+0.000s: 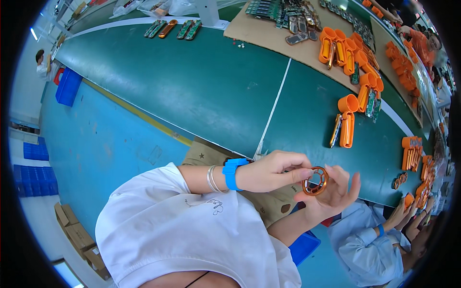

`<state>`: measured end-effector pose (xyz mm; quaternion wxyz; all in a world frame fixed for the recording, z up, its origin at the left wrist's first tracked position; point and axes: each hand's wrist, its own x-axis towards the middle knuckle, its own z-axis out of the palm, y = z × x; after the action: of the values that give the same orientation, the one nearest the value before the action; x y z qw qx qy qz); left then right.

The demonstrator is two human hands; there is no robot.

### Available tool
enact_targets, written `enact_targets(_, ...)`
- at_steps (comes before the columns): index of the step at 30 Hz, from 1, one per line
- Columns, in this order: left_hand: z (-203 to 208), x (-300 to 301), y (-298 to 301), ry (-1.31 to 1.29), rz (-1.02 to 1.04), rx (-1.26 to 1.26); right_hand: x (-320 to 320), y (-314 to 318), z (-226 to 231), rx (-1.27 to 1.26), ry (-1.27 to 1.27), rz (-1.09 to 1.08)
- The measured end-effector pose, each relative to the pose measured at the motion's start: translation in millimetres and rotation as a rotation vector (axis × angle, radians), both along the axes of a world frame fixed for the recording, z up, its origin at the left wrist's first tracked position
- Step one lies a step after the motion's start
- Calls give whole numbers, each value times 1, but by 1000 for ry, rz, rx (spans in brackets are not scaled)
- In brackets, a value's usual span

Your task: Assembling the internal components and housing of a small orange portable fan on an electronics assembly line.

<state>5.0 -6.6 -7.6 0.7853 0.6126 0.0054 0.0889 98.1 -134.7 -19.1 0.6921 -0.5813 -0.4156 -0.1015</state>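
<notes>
Just off the near edge of the green table, I hold a copper-orange ring (315, 181) with thin inner spokes. My left hand (281, 172), with a blue band and metal bangles at the wrist, pinches its left rim between thumb and forefinger. Around its right and lower side curl the fingers of my right hand (331, 194), partly hidden behind it. Beyond my hands, an orange plastic holder (347, 129) with a round cup end lies on the table. A narrow part with a metallic, copper-edged side (335, 130) leans next to it.
More orange holders (336, 45) and circuit boards (261, 12) cover a cardboard sheet (242, 31) at the back. Small boards (188, 30) lie at the far left. On the right, a co-worker's hands (401, 213) work near copper rings (399, 181). A blue bin (305, 247) stands below.
</notes>
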Motion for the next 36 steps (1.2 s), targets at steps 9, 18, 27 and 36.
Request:
enact_targets(9, 1, 4, -13, 0, 87, -282, 5, -1, -6, -20, 83, -39)
enact_targets(18, 1, -3, -7, -75, -24, -439, 12, -8, -32, 56, 145, 128)
enact_targets(27, 7, -7, -3, 7, -40, -408, -1, -7, -9, 38, 202, 71)
enact_targets(36, 4, -1, -6, -19, 6, -451, 5, -14, -6, -67, 89, -1)
